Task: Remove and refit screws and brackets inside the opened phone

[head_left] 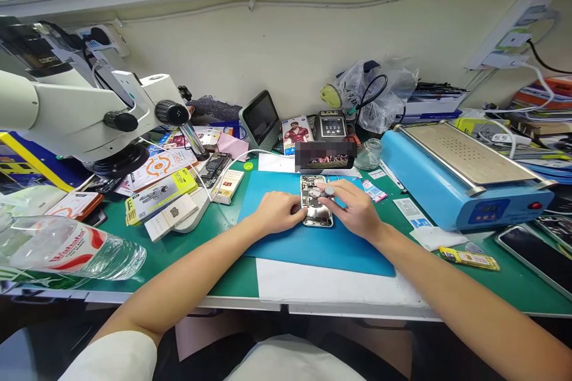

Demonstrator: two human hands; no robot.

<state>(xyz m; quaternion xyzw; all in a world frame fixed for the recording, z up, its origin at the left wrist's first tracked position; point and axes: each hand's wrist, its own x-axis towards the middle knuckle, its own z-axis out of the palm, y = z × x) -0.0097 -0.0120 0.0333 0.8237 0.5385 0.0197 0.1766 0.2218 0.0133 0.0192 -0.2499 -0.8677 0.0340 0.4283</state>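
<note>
An opened smartphone (318, 214) lies on the blue mat (286, 250), its inner boards and metal parts exposed. At its left edge rests my left hand (280, 212), fingers curled and thumb against the frame. My right hand (355, 207) is over the phone's right side, closed around a small screwdriver (329, 191) with a round grey end cap. The screwdriver's tip is too small and covered to make out. Just behind the phone, another phone (325, 156) stands on its side with its screen lit.
A microscope (89, 107) overhangs the left, near boxes (161, 196) and a lying water bottle (71, 247). To the right sits a blue heating plate machine (465, 172), with a yellow tube (469, 258) and a dark phone (536, 256) before it. A glass jar (369, 155) stands behind the mat.
</note>
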